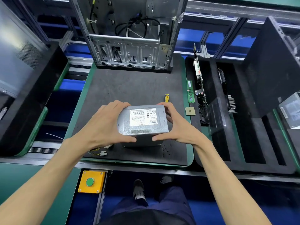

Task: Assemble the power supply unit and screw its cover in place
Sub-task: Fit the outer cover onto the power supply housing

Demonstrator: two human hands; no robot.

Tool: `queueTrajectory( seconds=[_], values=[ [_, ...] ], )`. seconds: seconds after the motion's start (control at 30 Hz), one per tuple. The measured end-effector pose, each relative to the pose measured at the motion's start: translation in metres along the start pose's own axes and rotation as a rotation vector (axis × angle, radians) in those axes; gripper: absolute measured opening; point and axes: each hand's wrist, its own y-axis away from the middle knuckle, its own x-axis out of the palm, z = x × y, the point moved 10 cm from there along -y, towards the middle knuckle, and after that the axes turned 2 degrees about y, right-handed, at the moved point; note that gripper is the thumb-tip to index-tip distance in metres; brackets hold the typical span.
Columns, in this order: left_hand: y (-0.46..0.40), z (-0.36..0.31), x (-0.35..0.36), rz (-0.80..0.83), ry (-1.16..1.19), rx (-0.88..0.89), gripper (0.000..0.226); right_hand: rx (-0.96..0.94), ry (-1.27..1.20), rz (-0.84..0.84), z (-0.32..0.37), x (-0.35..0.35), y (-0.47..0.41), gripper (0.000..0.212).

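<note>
Green worktop with a black mat runs along an assembly line; nearest the person, a yellow box with a green button sits on the front rail. Just past it, both hands grasp the PSU above the mat's near edge, label side up. The left hand wraps its left end, the right hand its right end, thumbs along the near side and fingers over the far edge. Loose wires with a white plug lie on the mat under the left wrist. Beyond the right hand lies a yellow-handled screwdriver, with a CPU and a RAM stick at the worktop's right edge. Farthest back stands an open PC case.
</note>
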Motion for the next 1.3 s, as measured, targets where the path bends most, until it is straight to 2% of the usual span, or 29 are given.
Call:
queueTrajectory(
  seconds=[0.1, 0.3, 0.5, 0.57, 0.73, 0.83, 0.93, 1.07, 1.2, 1.3],
  values=[
    [0.000, 0.001, -0.004, -0.038, -0.002, 0.009, 0.093, 0.004, 0.017, -0.033, -0.002, -0.003, -0.001, 0.097],
    [-0.004, 0.006, -0.004, -0.028, 0.003, 0.007, 0.096, 0.006, -0.011, -0.041, -0.005, -0.004, -0.004, 0.096],
    [-0.003, 0.032, 0.011, 0.110, 0.309, -0.127, 0.128, 0.003, -0.076, -0.007, -0.004, -0.003, -0.008, 0.096],
    [0.000, 0.037, 0.013, 0.123, 0.337, -0.148, 0.127, 0.010, -0.092, 0.003, -0.006, 0.000, -0.006, 0.097],
    [0.003, 0.027, 0.002, 0.017, 0.286, -0.060, 0.097, 0.053, -0.098, 0.038, -0.014, 0.012, -0.004, 0.105],
    [0.007, 0.025, 0.003, 0.022, 0.261, -0.059, 0.098, 0.087, -0.067, 0.033, -0.018, 0.015, -0.003, 0.104],
    [0.007, 0.021, 0.001, 0.072, 0.078, -0.085, 0.109, 0.081, -0.043, -0.003, -0.017, 0.012, -0.003, 0.102],
    [-0.012, -0.028, 0.002, 0.038, -0.223, 0.107, 0.124, 0.081, -0.049, -0.012, -0.014, 0.013, -0.003, 0.103],
    [-0.038, -0.047, 0.020, 0.100, -0.355, 0.060, 0.117, 0.091, -0.057, -0.017, -0.012, 0.009, -0.004, 0.104],
    [-0.044, -0.040, 0.011, 0.095, -0.292, 0.023, 0.106, 0.112, -0.118, 0.014, -0.014, 0.010, -0.004, 0.111]
  ],
)
